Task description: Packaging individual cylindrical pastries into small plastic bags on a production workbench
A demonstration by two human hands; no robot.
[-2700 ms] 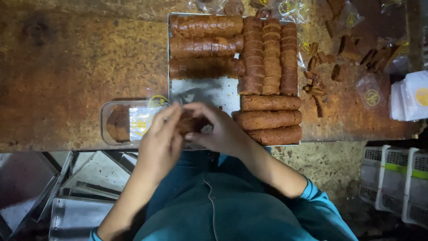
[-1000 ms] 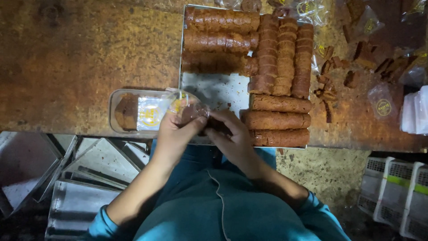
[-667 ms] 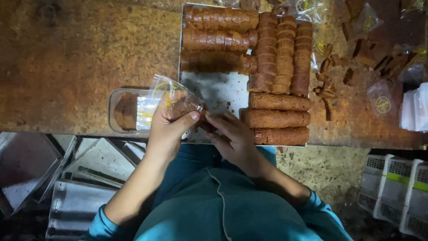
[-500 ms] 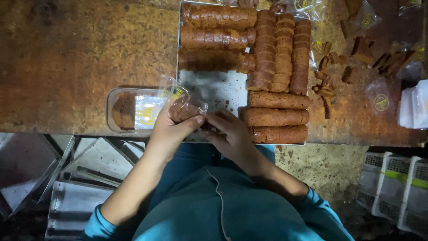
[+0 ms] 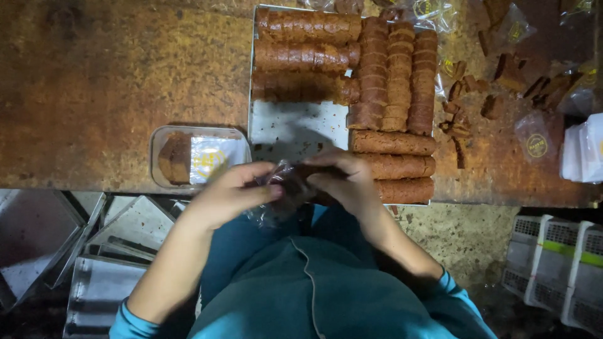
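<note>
- left hand and right hand both pinch a clear plastic bag with a brown slice inside, at the table edge
- clear tub with a yellow-printed wrapper sits just left
- metal tray of brown rolls behind

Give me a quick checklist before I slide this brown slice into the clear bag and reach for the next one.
1. Both hands on clear bag: left hand, right hand: ok.
2. Brown slice fully inside the bag: cannot tell.
3. Bag mouth open: cannot tell.
4. Plastic container within reach, partly filled: ok.
5. Sliced rolls left on metal tray: ok.
</note>
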